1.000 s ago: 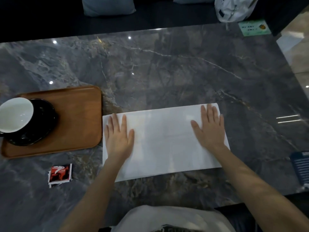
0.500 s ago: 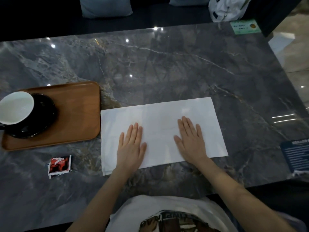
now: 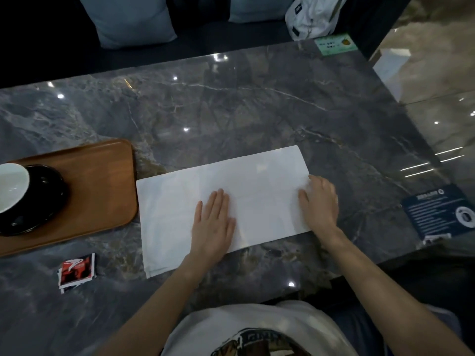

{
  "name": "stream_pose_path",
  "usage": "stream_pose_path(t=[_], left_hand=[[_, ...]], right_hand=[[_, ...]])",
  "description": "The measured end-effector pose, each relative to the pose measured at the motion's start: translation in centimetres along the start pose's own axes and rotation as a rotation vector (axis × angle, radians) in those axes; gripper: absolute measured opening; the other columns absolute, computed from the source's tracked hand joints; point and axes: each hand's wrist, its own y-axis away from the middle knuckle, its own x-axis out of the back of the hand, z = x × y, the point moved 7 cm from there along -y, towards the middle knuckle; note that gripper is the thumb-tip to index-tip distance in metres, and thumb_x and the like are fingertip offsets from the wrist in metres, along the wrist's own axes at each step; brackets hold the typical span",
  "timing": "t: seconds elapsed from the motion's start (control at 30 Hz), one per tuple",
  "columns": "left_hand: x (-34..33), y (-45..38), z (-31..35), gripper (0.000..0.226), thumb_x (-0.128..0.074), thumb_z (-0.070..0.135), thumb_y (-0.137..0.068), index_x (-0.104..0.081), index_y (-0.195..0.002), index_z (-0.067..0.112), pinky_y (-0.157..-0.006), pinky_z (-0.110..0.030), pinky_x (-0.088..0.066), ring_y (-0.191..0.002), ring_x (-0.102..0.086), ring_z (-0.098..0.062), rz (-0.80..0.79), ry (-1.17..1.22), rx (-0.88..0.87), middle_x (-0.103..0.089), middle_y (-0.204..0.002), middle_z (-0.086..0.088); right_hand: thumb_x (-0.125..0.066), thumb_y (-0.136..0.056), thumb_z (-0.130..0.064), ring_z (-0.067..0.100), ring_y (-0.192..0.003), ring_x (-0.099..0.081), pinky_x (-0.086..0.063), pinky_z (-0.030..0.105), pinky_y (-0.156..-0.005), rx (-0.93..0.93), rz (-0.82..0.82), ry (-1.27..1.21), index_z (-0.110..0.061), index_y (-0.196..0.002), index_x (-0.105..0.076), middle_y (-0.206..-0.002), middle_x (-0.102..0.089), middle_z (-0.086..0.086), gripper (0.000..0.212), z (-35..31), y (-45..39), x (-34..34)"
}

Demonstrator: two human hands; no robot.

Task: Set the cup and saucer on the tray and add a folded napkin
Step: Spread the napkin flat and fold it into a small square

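A white napkin [image 3: 239,183], folded into a long rectangle, lies flat on the dark marble table [image 3: 257,111]. My left hand [image 3: 214,222] presses flat on its middle, fingers together. My right hand [image 3: 318,201] rests on the napkin's right end, fingers curled at that edge; whether it pinches the paper I cannot tell. To the left, a wooden tray [image 3: 97,186] carries a black saucer [image 3: 43,201] with a white cup [image 3: 11,186] on it, partly cut off by the frame edge.
A small red and white packet [image 3: 77,272] lies on the table below the tray. A dark blue card [image 3: 437,214] sits at the right edge, a green card [image 3: 335,43] at the far edge. Cushions and a white bag lie beyond the table.
My right hand has slid from the napkin's middle to its right end. My left hand has shifted slightly toward the napkin's centre. The cup, saucer and tray have not moved.
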Motion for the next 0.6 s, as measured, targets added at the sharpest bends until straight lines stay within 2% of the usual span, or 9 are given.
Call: stream_pose_path(t=[0.1,0.17,0.33,0.47,0.6], left_hand=[[-1.4,-0.1,1.1,0.066,-0.004,0.042,-0.088,-0.006,-0.145,0.01,-0.111,-0.041,0.009,-0.141,0.003,-0.017,-0.053,-0.008,0.01,-0.007,-0.156,-0.006],[-1.9,-0.1,1.1,0.069,0.004,0.045,-0.084,0.002,-0.145,0.012,-0.111,-0.037,0.013,-0.137,0.015,-0.013,-0.067,-0.007,0.029,0.003,-0.157,-0.003],[-1.9,0.0,1.1,0.071,0.008,0.045,-0.082,0.006,-0.145,0.012,-0.111,-0.037,0.014,-0.135,0.02,-0.011,-0.08,-0.013,0.032,0.007,-0.157,-0.003],[-1.8,0.0,1.2,0.072,0.008,0.046,-0.081,0.005,-0.145,0.013,-0.112,-0.037,0.013,-0.136,0.019,-0.011,-0.088,0.006,0.042,0.007,-0.157,-0.003],[-1.9,-0.1,1.1,0.071,0.008,0.046,-0.082,0.005,-0.145,0.014,-0.112,-0.037,0.013,-0.135,0.02,-0.01,-0.096,0.002,0.043,0.008,-0.157,-0.002]], right_hand=[[-0.054,-0.088,-0.027,0.033,-0.125,-0.037,-0.031,0.044,-0.104,-0.116,-0.073,0.026,-0.007,-0.132,-0.04,-0.135,-0.043,0.015,0.05,0.4,-0.7,-0.4],[-0.057,-0.086,-0.025,0.035,-0.125,-0.037,-0.032,0.044,-0.105,-0.173,-0.11,-0.015,-0.005,-0.131,-0.041,-0.134,-0.043,0.018,0.052,0.5,-1.1,-0.6],[-0.065,-0.075,-0.018,0.036,-0.118,-0.048,-0.042,0.05,-0.099,-0.345,-0.224,-0.244,-0.006,-0.123,-0.044,-0.126,-0.053,0.017,0.054,1.4,-2.5,-1.0],[-0.065,-0.074,-0.023,0.038,-0.116,-0.049,-0.047,0.047,-0.095,-0.386,-0.299,-0.182,-0.002,-0.116,-0.052,-0.125,-0.054,0.017,0.049,1.1,-3.2,-0.9],[-0.056,-0.08,-0.029,0.038,-0.113,-0.048,-0.046,0.04,-0.087,-0.352,-0.353,-0.168,-0.001,-0.112,-0.056,-0.125,-0.052,0.018,0.043,-0.2,-3.3,-1.0]])
